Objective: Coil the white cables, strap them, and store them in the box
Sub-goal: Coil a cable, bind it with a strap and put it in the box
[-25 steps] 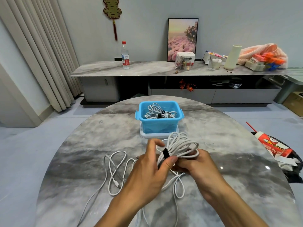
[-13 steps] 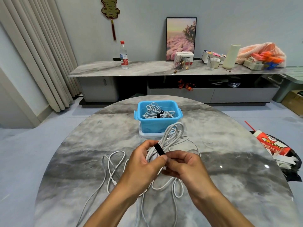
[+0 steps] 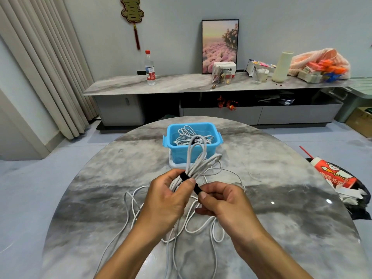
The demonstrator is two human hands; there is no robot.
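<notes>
Currently, both hands work above the near half of the round marble table [image 3: 302, 198]. The left hand [image 3: 165, 200] grips a coiled white cable [image 3: 198, 164], its fingers curled round the bundle and its thumb pressed against the black strap [image 3: 184, 176] that wraps the coil. The right hand [image 3: 225, 204] pinches the free end of the strap between thumb and forefinger, just beside the left thumb. The coil's loops rise tilted away from the person and overlap the front wall of the blue box [image 3: 175, 147] in the head view; whether they touch the box cannot be told.

The blue box stands on a white base [image 3: 173, 164] toward the far side of the table. Inside it lies a second coiled cable [image 3: 186, 133], white, bound with a dark strap.

Loose white cable [image 3: 130, 206] lies on the table under and to the left of the hands, in irregular loops that run toward the near edge.

Behind the table, a long marble-topped cabinet [image 3: 181, 84] carries a water bottle [image 3: 150, 67], a framed picture [image 3: 220, 46], a cream cylinder [image 3: 281, 66] and a heap of packets under a pink cloth [image 3: 320, 63]. A red and white carton [image 3: 332, 174] lies beyond the right edge of the table.
</notes>
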